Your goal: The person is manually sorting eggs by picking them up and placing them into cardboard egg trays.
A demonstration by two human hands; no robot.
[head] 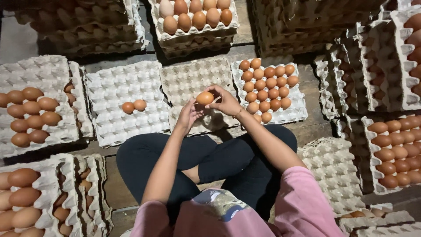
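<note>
We see the right hand and the left hand both closed with fingertips around one brown oval egg, held above an empty grey pulp egg tray. The tray lies on a dark wooden floor. The egg's long axis runs left-right.

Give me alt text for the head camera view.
A seated person's right hand and left hand hold one brown egg above an empty grey pulp egg tray, with partly filled trays of brown eggs around on the wooden floor.
</note>
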